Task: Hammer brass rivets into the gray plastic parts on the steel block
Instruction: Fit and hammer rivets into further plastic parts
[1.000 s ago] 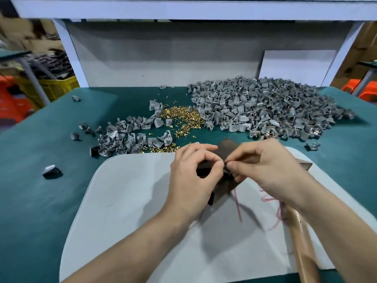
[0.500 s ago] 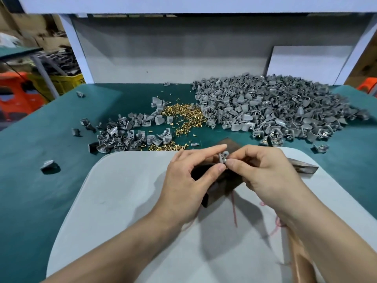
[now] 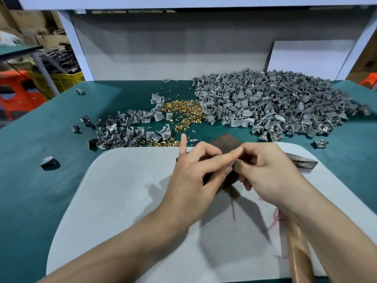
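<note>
My left hand and my right hand meet fingertip to fingertip over the dark steel block on the white pad. Between them only a sliver of a small gray plastic part shows. The left thumb and middle finger pinch it, while the left index finger points up. The right hand's curled fingertips pinch the same part from the right. No rivet is visible in either hand. A hammer lies under my right forearm, its steel head beside the block and its wooden handle towards me.
A big heap of gray parts fills the back right of the green table. Loose brass rivets lie in the middle, and a smaller heap of gray parts sits to their left. Stray parts lie at the left.
The hands have closed over the gray part, which showed plainly half a second ago. My left index finger has lifted off and now points up.
</note>
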`<state>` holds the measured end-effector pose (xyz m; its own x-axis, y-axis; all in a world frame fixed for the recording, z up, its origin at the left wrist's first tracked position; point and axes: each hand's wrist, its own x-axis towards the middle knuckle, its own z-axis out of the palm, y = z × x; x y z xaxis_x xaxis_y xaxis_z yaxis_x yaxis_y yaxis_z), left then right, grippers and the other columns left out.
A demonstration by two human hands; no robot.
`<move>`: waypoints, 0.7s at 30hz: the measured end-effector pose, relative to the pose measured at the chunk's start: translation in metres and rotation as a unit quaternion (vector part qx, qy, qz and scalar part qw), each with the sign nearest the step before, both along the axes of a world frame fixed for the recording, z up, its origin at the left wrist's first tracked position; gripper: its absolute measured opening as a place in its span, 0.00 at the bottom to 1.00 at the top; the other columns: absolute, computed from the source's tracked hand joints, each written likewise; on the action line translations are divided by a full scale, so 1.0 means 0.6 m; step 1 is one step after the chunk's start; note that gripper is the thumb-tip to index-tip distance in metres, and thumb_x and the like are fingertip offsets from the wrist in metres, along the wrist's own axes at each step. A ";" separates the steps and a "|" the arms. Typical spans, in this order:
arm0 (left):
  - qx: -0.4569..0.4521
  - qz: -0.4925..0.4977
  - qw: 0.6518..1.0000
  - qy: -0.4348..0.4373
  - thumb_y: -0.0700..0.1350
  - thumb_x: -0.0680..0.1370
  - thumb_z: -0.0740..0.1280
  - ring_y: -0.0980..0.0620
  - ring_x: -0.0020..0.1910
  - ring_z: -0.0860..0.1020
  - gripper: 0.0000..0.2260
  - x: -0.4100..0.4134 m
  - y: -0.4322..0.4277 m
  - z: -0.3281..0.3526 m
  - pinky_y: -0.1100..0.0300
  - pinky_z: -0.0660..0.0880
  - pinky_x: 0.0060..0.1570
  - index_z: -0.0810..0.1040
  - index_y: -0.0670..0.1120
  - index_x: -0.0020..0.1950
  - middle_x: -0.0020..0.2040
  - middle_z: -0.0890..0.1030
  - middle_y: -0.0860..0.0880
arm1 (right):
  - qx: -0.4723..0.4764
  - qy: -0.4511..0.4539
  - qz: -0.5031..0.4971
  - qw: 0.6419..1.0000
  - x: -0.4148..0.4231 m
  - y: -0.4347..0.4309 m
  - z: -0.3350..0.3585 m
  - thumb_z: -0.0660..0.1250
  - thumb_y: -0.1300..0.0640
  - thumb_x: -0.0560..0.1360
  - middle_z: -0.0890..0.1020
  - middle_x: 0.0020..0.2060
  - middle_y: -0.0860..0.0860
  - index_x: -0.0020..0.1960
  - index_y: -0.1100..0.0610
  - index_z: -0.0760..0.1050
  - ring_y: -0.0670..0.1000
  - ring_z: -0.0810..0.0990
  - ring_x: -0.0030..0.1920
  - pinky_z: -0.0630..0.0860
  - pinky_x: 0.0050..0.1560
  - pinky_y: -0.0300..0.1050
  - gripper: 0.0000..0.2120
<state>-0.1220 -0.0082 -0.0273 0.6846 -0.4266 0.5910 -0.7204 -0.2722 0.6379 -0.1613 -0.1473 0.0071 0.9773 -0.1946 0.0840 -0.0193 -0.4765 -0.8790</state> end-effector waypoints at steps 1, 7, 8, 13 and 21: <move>-0.005 0.002 1.000 0.005 0.43 0.75 0.68 0.58 0.46 0.75 0.18 -0.001 -0.001 0.002 0.55 0.40 0.76 0.73 0.52 0.64 0.43 0.77 0.51 | 0.032 -0.003 0.002 0.999 0.000 0.001 0.003 0.66 0.66 0.75 0.72 0.18 0.46 0.34 0.56 0.74 0.44 0.68 0.20 0.64 0.21 0.34 0.12; -0.025 0.021 0.998 0.051 0.49 0.75 0.66 0.65 0.46 0.74 0.18 -0.001 0.003 0.002 0.57 0.46 0.76 0.74 0.53 0.65 0.43 0.75 0.61 | 0.150 -0.025 0.011 0.988 -0.002 0.007 0.007 0.68 0.68 0.73 0.74 0.20 0.48 0.35 0.60 0.77 0.43 0.71 0.21 0.69 0.22 0.35 0.09; -0.031 0.027 0.997 0.059 0.50 0.74 0.66 0.66 0.47 0.75 0.17 0.000 0.003 0.003 0.56 0.48 0.76 0.75 0.55 0.63 0.44 0.76 0.63 | 0.166 -0.028 0.011 0.986 -0.002 0.008 0.006 0.68 0.68 0.72 0.74 0.20 0.49 0.35 0.61 0.78 0.43 0.71 0.22 0.70 0.22 0.35 0.08; -0.103 -0.002 0.987 0.121 0.50 0.73 0.69 0.64 0.50 0.79 0.11 0.002 0.002 -0.002 0.39 0.59 0.71 0.78 0.61 0.54 0.44 0.83 0.62 | 0.195 -0.053 -0.002 0.979 -0.001 0.011 0.004 0.70 0.69 0.70 0.75 0.22 0.50 0.34 0.60 0.79 0.44 0.72 0.23 0.70 0.22 0.35 0.08; -0.124 -0.050 0.976 0.170 0.48 0.76 0.65 0.46 0.57 0.79 0.11 0.008 0.004 -0.009 0.35 0.66 0.63 0.71 0.57 0.57 0.51 0.85 0.53 | 0.182 -0.069 0.008 0.981 -0.003 0.018 0.007 0.69 0.70 0.71 0.78 0.23 0.48 0.34 0.57 0.80 0.44 0.73 0.23 0.72 0.22 0.36 0.11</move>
